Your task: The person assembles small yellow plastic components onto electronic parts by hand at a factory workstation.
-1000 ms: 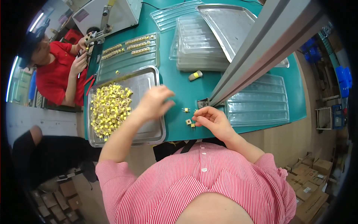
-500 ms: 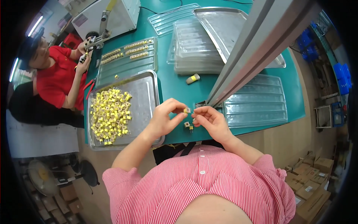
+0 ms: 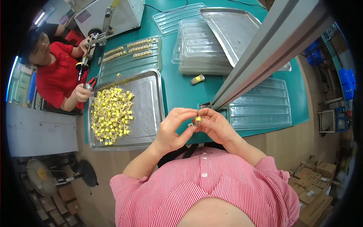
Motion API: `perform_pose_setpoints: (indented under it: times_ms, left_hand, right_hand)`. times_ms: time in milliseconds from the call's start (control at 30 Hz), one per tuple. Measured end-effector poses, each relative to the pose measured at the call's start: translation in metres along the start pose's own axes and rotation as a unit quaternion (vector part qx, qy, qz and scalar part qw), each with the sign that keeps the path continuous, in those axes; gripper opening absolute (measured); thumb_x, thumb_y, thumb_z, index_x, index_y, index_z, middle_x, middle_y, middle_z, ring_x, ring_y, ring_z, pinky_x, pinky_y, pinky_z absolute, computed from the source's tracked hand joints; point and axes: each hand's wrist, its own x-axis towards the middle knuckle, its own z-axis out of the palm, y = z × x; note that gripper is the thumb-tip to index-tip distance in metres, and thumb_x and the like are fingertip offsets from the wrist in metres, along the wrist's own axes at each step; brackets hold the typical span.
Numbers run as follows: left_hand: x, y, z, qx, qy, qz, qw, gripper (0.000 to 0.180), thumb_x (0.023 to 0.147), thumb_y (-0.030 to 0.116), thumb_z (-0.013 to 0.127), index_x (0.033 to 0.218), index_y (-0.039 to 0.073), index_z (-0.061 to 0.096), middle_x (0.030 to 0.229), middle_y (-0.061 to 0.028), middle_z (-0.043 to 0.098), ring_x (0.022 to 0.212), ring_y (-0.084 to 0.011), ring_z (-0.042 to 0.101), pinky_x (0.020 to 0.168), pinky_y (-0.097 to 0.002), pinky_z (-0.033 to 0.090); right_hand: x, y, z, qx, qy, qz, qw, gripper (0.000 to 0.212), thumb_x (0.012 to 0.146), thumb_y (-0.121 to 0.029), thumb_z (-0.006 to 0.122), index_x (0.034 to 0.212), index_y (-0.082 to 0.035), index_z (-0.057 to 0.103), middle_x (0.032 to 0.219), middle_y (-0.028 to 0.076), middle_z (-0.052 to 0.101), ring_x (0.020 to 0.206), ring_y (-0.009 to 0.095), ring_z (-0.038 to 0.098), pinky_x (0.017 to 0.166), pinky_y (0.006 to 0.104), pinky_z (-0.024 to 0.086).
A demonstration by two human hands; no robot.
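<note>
Looks down on a tan floor (image 3: 278, 145) around a green table (image 3: 177, 89) bearing a grey post (image 3: 261, 60), with cartons (image 3: 312, 181) piled at lower right, blue bins (image 3: 347, 83) at right, a fan (image 3: 39, 176) at lower left, and a lit tube (image 3: 39, 18) at upper left.

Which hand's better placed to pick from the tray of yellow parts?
Likely the left hand: it's nearer the tray and its yellow parts; the right hand is farther right, beyond the left.

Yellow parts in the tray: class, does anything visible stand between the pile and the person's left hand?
Yes: the tray's right rim stands between the left hand and the yellow parts.
</note>
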Motion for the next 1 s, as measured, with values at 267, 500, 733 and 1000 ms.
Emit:
perform_pose_setpoints:
  times_ms: [267, 500, 733, 1000]
  left_hand:
    - [-0.007, -0.003, 0.009, -0.052, 0.036, -0.021, 0.998, 0.022, 0.064, 0.001, 0.064, 0.083, 0.001, 0.053, 0.090, -0.0129, 0.058, 0.082, -0.0240, 0.054, 0.071, -0.0304, 0.044]
    - [-0.007, -0.006, 0.011, -0.098, 0.028, 0.002, 0.995, 0.015, 0.068, 0.003, 0.062, 0.080, 0.001, 0.053, 0.089, -0.0132, 0.057, 0.082, -0.0234, 0.053, 0.072, -0.0306, 0.042]
    - [-0.012, -0.015, 0.012, -0.153, 0.016, -0.005, 0.988, 0.010, 0.074, 0.008, 0.058, 0.077, 0.001, 0.053, 0.089, -0.0113, 0.056, 0.081, -0.0205, 0.051, 0.072, -0.0299, 0.041]
    - [-0.017, -0.005, 0.017, -0.504, 0.035, -0.261, 0.823, 0.015, 0.074, 0.001, 0.054, 0.087, 0.001, 0.047, 0.100, -0.0071, 0.041, 0.084, -0.0134, 0.048, 0.073, -0.0272, 0.042]
  right_hand:
    - [-0.001, 0.001, 0.000, 0.014, -0.030, -0.004, 0.999, 0.019, 0.078, -0.004, 0.054, 0.094, -0.004, 0.046, 0.085, 0.005, 0.055, 0.077, 0.013, 0.055, 0.069, 0.0255, 0.045]
    - [0.000, 0.000, -0.005, 0.027, -0.060, -0.008, 0.998, 0.022, 0.075, 0.000, 0.055, 0.093, -0.003, 0.044, 0.083, 0.007, 0.054, 0.076, 0.015, 0.056, 0.069, 0.0272, 0.047]
    - [-0.001, -0.005, -0.007, -0.028, -0.101, -0.014, 0.994, 0.021, 0.072, 0.001, 0.058, 0.090, -0.001, 0.046, 0.081, 0.008, 0.054, 0.075, 0.016, 0.056, 0.069, 0.0272, 0.047]
    - [0.001, -0.006, -0.003, -0.040, -0.101, -0.047, 0.993, 0.021, 0.072, 0.003, 0.058, 0.089, -0.002, 0.047, 0.081, 0.007, 0.054, 0.076, 0.015, 0.055, 0.070, 0.0258, 0.046]
